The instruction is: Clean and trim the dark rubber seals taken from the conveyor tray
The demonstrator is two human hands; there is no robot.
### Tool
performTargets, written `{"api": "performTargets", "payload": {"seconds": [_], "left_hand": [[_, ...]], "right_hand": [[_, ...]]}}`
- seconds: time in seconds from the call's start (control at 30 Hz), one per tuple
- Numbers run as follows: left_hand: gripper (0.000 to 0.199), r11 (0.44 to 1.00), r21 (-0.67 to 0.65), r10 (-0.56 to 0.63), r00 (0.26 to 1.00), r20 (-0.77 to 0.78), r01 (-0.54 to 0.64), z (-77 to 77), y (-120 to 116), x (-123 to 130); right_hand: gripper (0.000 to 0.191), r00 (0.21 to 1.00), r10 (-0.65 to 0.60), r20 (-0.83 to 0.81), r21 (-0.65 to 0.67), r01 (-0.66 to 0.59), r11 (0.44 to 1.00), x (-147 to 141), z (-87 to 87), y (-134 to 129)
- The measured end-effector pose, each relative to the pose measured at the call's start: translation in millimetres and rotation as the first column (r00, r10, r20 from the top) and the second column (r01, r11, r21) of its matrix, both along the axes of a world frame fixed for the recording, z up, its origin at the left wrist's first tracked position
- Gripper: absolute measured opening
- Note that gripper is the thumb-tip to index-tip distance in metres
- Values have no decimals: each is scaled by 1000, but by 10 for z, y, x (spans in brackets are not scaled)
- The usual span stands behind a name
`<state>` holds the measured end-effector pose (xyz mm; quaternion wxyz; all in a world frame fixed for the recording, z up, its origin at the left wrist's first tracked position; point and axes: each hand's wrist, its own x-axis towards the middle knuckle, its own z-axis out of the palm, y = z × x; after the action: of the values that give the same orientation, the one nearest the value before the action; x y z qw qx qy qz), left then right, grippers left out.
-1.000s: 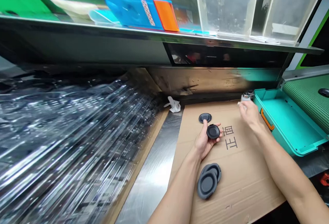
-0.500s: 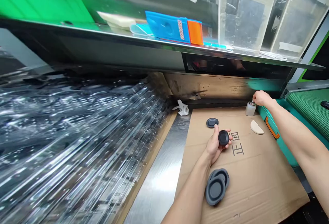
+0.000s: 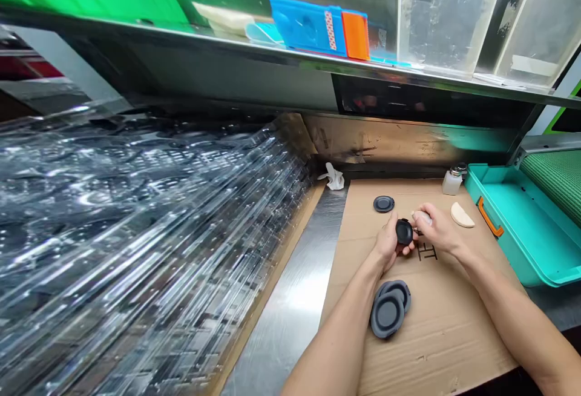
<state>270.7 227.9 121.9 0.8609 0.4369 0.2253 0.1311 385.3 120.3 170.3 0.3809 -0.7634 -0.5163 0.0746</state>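
My left hand [image 3: 388, 243] is closed around a small dark oval cap with a raised rim [image 3: 404, 232], its recessed face turned up. Close beside it, my right hand [image 3: 436, 229] pinches a whitish wad, like a cloth or tissue [image 3: 423, 217], near the cap's right edge. Whether the wad touches the cap I cannot tell. A similar dark cap [image 3: 384, 204] lies on the cardboard beyond my left hand. Nearer to me, several more caps [image 3: 388, 316] overlap in a pile.
Cardboard [image 3: 454, 323] covers the worktop. At its far right stand a small pump bottle [image 3: 452, 181] and a cream half-round pad [image 3: 462, 215], beside a teal tray [image 3: 540, 226]. Clear plastic packaging [image 3: 158, 232] fills the left. A crumpled white tissue [image 3: 334, 177] lies behind; a shelf [image 3: 308, 60] hangs overhead.
My right hand has left the pump bottle's top and come left and nearer, beside the cap in my left hand. The view has shifted slightly, showing more of the teal tray.
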Motion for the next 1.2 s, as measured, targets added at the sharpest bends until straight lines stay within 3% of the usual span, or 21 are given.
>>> {"api": "performTargets", "payload": {"seconds": [0.07, 0.17, 0.23, 0.43, 0.6, 0.77, 1.2], "left_hand": [[65, 992, 124, -25, 1000, -10, 26, -56, -12, 13], [69, 945, 317, -65, 996, -68, 84, -113, -23, 16], [70, 922, 369, -88, 991, -106, 121, -119, -30, 7], [68, 934, 337, -64, 984, -167, 118, -64, -69, -12], [64, 944, 320, -22, 984, -179, 79, -76, -79, 16], [65, 928, 361, -9, 976, -216, 88, -64, -86, 13], [63, 887, 448, 10, 966, -259, 111, 13, -146, -5]], "right_hand": [[16, 999, 45, -8, 14, -44, 999, -115, -145, -55], [12, 992, 65, 111, 63, -73, 995, -86, -246, -70], [11, 980, 80, 183, 60, -92, 994, -33, -290, -67], [12, 924, 26, 382, -7, -25, 1000, -26, -447, -100], [16, 879, 11, 476, 28, -28, 999, -88, -451, -83], [14, 871, -14, 491, -35, 35, 999, -92, -469, -78], [12, 864, 43, 502, -122, 22, 992, -96, -455, -52]]}}
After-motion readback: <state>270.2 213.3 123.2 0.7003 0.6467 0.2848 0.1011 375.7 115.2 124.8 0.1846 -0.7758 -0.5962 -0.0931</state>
